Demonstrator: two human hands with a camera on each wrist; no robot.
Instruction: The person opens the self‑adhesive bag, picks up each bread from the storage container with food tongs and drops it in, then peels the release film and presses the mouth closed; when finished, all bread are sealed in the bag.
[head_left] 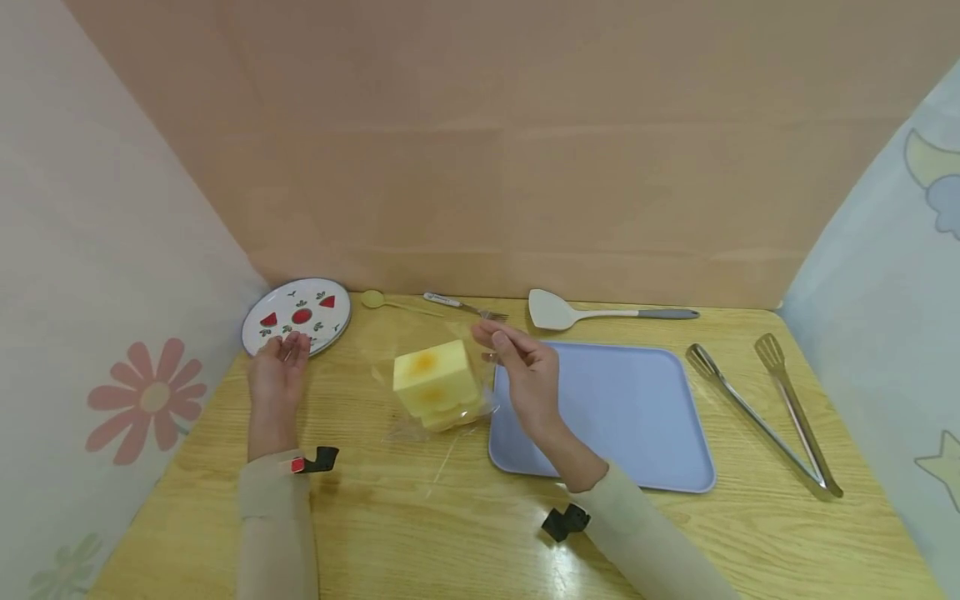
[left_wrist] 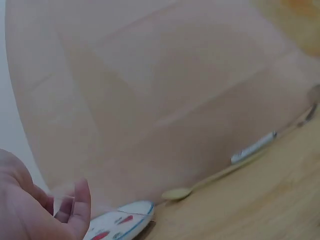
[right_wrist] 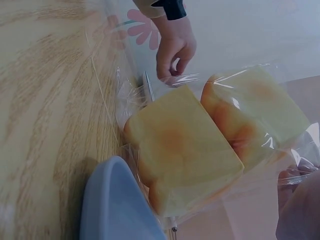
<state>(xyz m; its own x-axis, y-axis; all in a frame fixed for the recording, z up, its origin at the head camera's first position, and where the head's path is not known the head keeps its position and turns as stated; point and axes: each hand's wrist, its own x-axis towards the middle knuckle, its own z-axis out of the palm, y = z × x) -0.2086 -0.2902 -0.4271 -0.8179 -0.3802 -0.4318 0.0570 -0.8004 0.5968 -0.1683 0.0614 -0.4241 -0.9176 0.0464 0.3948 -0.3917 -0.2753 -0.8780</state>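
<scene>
My right hand (head_left: 534, 379) pinches the gathered end of a clear plastic bag (right_wrist: 300, 160), held up over the table by the left edge of the blue tray (head_left: 600, 417). Inside the bag are thick yellow bread slices (head_left: 438, 379) with browned patches; two lie side by side in the right wrist view. Well to the left, my left hand (head_left: 279, 375) is raised in front of the watermelon-patterned plate (head_left: 330, 312), thumb and fingertips brought together. From its fingertips a thin clear strip (left_wrist: 131, 212) trails across the plate in the left wrist view.
Along the back lie a yellow spoon (head_left: 372, 299), a fork (head_left: 446, 300) with a pale handle, and a white spatula (head_left: 553, 310). Metal tongs (head_left: 810, 442) lie spread at the right. Brown paper (head_left: 480, 167) covers the back; patterned walls stand on both sides.
</scene>
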